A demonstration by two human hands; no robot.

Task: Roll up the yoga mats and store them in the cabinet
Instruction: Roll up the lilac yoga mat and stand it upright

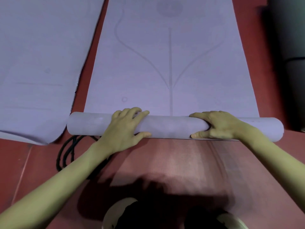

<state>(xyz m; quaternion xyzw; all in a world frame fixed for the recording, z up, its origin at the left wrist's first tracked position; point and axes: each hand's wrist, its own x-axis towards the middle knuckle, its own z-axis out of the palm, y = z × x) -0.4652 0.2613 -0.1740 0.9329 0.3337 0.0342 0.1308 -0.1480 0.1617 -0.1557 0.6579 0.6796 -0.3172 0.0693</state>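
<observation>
A lavender yoga mat (170,55) with faint printed lines lies lengthwise on the red floor, stretching away from me. Its near end is wound into a thick roll (170,127) lying crosswise. My left hand (125,128) grips the roll left of its middle, fingers over the top and thumb on the near side. My right hand (219,126) grips it right of the middle the same way. A second lavender mat (41,63) lies flat on the floor to the left.
Black cords (66,154) loop on the red floor (19,162) under the roll's left end. Dark rolled mats (293,47) lie at the right edge. A ribbed reddish mat (181,162) is spread under my forearms. My knees show at the bottom.
</observation>
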